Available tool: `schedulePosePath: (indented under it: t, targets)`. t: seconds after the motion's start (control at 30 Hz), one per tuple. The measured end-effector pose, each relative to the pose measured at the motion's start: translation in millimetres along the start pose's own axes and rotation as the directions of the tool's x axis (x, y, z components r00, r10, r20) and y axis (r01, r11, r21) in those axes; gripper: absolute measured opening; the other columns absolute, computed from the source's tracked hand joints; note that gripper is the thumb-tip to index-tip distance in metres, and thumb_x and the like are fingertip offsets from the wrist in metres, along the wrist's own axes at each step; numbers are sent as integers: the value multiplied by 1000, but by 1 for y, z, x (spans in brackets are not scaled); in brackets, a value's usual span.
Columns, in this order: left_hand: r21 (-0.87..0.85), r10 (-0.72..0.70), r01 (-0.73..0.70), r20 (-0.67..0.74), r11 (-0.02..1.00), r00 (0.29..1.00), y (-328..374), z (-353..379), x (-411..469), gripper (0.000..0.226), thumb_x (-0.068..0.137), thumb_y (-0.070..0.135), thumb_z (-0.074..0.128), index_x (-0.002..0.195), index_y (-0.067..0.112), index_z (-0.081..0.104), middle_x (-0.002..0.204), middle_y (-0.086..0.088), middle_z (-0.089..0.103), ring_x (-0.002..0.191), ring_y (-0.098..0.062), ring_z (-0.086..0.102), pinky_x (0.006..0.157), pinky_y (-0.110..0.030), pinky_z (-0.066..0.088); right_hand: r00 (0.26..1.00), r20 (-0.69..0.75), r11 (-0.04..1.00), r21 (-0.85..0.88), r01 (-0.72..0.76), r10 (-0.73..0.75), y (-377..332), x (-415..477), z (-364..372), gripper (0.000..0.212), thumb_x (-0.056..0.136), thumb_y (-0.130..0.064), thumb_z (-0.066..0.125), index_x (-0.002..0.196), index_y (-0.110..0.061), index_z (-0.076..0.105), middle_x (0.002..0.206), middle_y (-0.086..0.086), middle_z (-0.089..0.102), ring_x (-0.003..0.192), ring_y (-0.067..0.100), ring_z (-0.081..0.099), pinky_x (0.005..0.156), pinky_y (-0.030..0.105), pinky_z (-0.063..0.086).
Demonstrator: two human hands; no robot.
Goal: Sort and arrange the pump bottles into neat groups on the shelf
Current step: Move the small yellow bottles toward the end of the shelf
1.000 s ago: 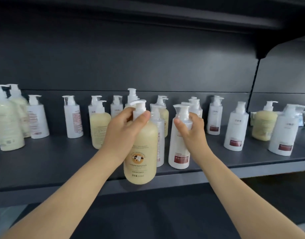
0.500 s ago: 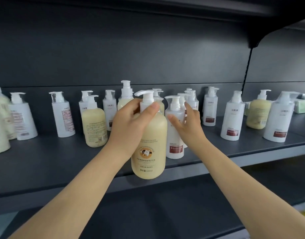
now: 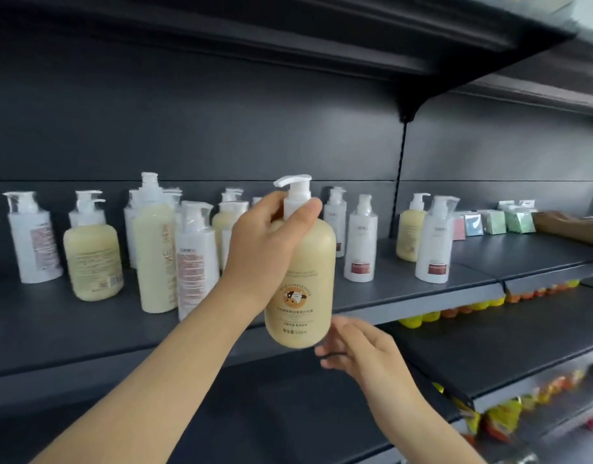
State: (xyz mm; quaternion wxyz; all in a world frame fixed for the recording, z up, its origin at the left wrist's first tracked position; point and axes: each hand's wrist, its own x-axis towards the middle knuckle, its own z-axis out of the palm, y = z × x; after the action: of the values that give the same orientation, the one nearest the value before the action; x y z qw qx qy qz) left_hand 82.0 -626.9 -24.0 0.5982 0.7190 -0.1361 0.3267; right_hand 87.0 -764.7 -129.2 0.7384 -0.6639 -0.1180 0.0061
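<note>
The cream bottle (image 3: 303, 272), topped with a white pump, hangs upright in the air just in front of the shelf (image 3: 422, 298), lifted off it. The left hand (image 3: 268, 242) grips it at the shoulder and neck, thumb curled across the front under the pump, the other fingers wrapped round behind. The right hand (image 3: 358, 349) sits low beside the bottle's base, fingers loosely spread and slightly bent, holding nothing; whether its fingertips touch the base I cannot tell.

On the shelf behind stand other pump bottles, mixed together. To the left are a tall cream bottle (image 3: 154, 252) with a white bottle (image 3: 196, 259) just beside it; further left are a squat cream bottle (image 3: 92, 259) and a far-left white bottle (image 3: 33, 242). To the right is a red-labelled white bottle (image 3: 360, 246), then a small cream bottle (image 3: 410, 234) just beside another white one. Beyond lie foil packets (image 3: 496, 222) and a cardboard box (image 3: 569, 229); yellow and orange packets (image 3: 455, 313) show under the shelf.
</note>
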Motion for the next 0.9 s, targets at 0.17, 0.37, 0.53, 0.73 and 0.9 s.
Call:
schedulePosePath:
  t: [0.17,0.37,0.53,0.73,0.9]
  targets:
    - [-24,7,-7,-2,1000,1000,22,84,4,37,75,47,56,83,12,65,85,-9,69,75,-25,62,75,-45,50,994,28,971,213,-109,105,-22,-8,-73,28,94,-21,52,83,-2,71,74,12,69,63,19,64,62,31,55]
    - [-29,103,-103,-20,994,995,58,170,45,51,76,47,58,88,-2,59,98,-24,64,81,-35,61,85,-53,49,995,64,937,338,-93,76,-83,24,-159,20,94,-13,52,89,2,63,63,7,67,57,14,64,55,24,57]
    - [-49,118,-120,-57,992,991,87,210,104,33,79,44,61,72,13,54,78,-5,58,72,-17,54,70,-35,46,987,139,988,141,67,-86,-145,73,-206,13,89,-10,60,95,0,64,75,9,71,68,15,68,63,22,59]
    - [85,155,-147,-109,986,982,84,237,169,30,86,40,57,74,14,51,67,7,50,64,-10,49,63,-23,41,950,298,958,-234,168,-94,-189,157,-231,21,84,-16,67,104,-9,65,89,8,73,72,11,68,64,19,57]
    - [130,114,-95,-143,987,983,50,248,225,30,85,44,55,82,14,53,73,4,52,66,-10,50,60,-23,40,932,355,912,-355,206,-72,-192,231,-239,19,84,-22,68,101,-14,68,84,1,75,61,5,61,61,19,47]
